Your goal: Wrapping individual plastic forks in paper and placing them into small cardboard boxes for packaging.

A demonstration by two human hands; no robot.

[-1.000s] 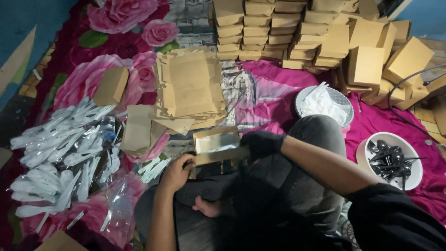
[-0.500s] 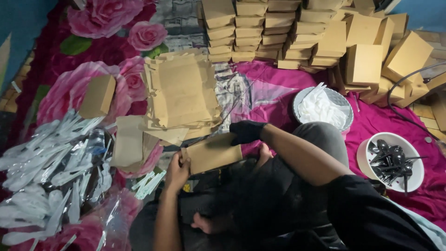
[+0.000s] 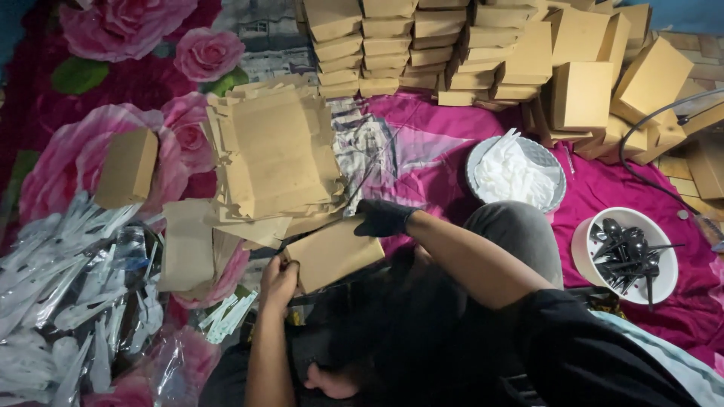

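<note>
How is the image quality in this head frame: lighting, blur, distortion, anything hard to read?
Head view: light is dim and uneven, the lap area near black; the flat brown cardboard box and left hand stay readable, the right hand in a black glove merges into shadow; wide-lens bending shows at the stacked brown boxes; clear plastic sachets glare slightly.
</note>
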